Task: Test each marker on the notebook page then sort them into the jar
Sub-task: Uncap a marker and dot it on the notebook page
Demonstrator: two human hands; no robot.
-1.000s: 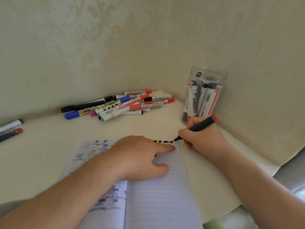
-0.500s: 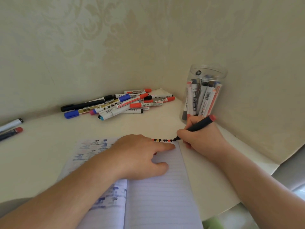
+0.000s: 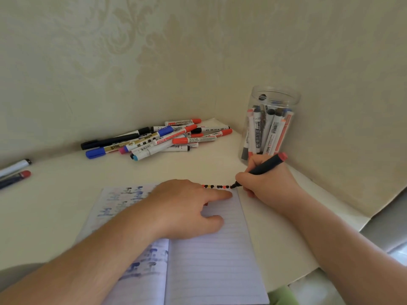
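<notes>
While your right hand point(image 3: 267, 183) pinches the marker point(image 3: 263, 169) low on its barrel, tip at the notebook point(image 3: 211, 256) page's top edge, your left hand point(image 3: 185, 208) lies flat on the page. The marker looks light, stiff and smooth; grip mid-barrel to drop it into the jar point(image 3: 269, 122).

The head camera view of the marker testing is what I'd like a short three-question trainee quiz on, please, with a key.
1. True or false: the left hand lies flat on the notebook.
2. Where does the tip of the dark marker in the right hand touch?
A. the page's top right corner, ending the row of dots
B. inside the jar
C. the pile of loose markers
3. Fill in: the jar stands upright in the ____ of the walls.

Key:
1. True
2. A
3. corner
</notes>
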